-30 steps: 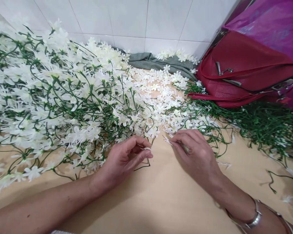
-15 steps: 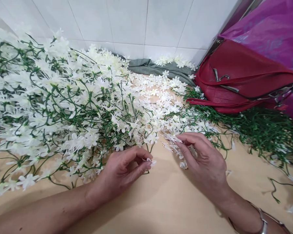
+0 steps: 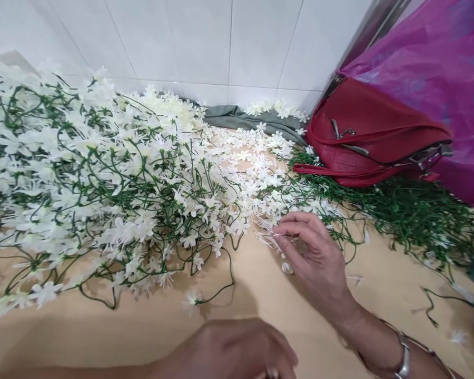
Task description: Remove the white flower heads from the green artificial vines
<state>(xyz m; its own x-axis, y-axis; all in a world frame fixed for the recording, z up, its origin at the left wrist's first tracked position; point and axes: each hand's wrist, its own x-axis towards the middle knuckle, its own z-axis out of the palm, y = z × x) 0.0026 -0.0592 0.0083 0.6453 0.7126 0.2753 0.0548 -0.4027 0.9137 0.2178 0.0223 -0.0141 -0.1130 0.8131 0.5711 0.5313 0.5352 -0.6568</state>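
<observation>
My left hand (image 3: 237,350) is low at the front edge of the picture, blurred by motion. Its fingers curl downward and whatever they may hold is hidden. Thumb and forefinger of my right hand (image 3: 310,252) are pinched together on a thin white flower stamen, just above the table. Loose white stamens (image 3: 264,239) lie beside those fingertips, and a small white petal piece (image 3: 287,268) rests under the hand. Left of centre, a single artificial white flower (image 3: 192,299) on a curved green stem lies on the table. A large heap of artificial white flowers (image 3: 114,173) fills the left side.
Loose white blossoms (image 3: 256,152) are spread across the table's middle back, near a grey-green cloth (image 3: 237,117) against the tiled wall. A red handbag (image 3: 375,131) leans by a purple plastic bag (image 3: 411,68) at the right. Green stems (image 3: 422,216) are heaped below the handbag.
My left hand has moved from beside the flower heap down toward the front edge. The small white piece it pinched is out of sight. My right hand stays pinched near the stamens.
</observation>
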